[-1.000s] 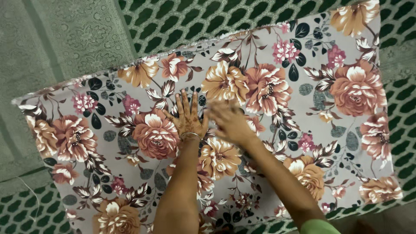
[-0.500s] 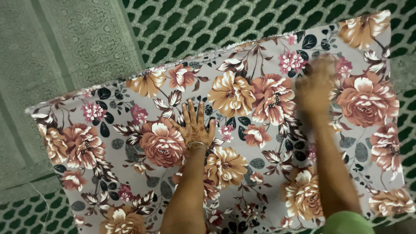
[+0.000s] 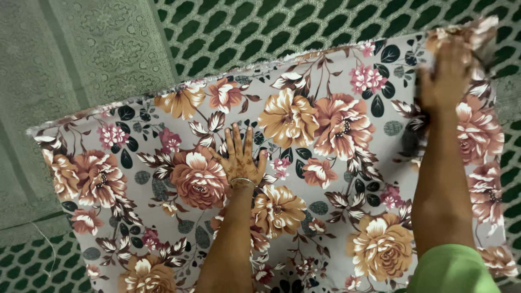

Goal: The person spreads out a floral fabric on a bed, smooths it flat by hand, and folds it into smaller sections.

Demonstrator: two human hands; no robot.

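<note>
Floral cloth (image 3: pixel 325 179), grey with brown and pink blooms, spread flat across most of the frame. Left hand (image 3: pixel 240 157), centre, fingers splayed wide, palm pressed flat on the cloth, a bangle (image 3: pixel 242 182) at the wrist. Right hand (image 3: pixel 442 76), upper right, blurred, at the cloth's far corner; its grip cannot be told. Green patterned mat (image 3: pixel 233 32) lies beneath, beyond.

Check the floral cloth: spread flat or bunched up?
Mostly spread flat: the floral cloth lies smooth under the left hand; only its far right corner is gathered at the right hand.
</note>
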